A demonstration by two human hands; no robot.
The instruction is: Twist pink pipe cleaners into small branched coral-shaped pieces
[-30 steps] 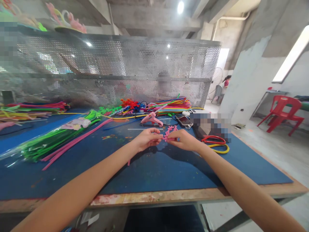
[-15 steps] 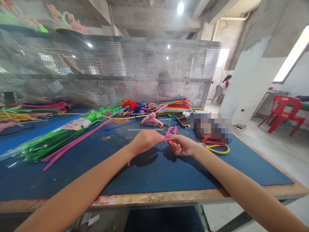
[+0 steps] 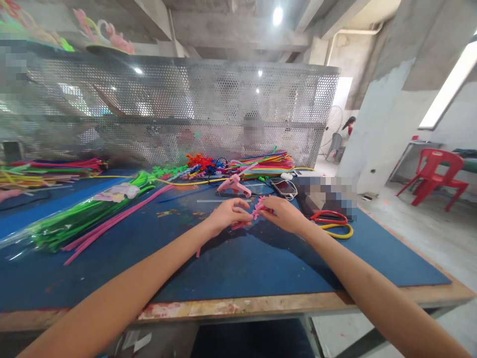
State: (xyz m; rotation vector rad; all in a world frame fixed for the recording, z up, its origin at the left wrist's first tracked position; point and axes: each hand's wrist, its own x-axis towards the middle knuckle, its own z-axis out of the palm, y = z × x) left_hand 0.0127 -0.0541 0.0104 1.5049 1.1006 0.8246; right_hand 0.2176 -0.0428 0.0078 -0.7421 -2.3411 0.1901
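Pink, fuzzy pipe-cleaner piece [image 3: 258,209], bent into small lobed loops, pinched between left hand [image 3: 228,216] and right hand [image 3: 283,215], fingertips nearly meeting, just above blue-matted table [image 3: 261,263]; loose end trailing down under left hand. Pink glue gun [image 3: 234,185] lying just beyond.

Blue mat [image 3: 238,263], near centre: I log my left hand [image 3: 227,216] and right hand [image 3: 283,214] pinching one small pink pipe-cleaner piece [image 3: 257,209] between them. Far behind: pink glue gun [image 3: 234,185], phone [image 3: 285,187]. Right: red scissors [image 3: 328,217]. Left: bagged green pipe cleaners [image 3: 74,219].
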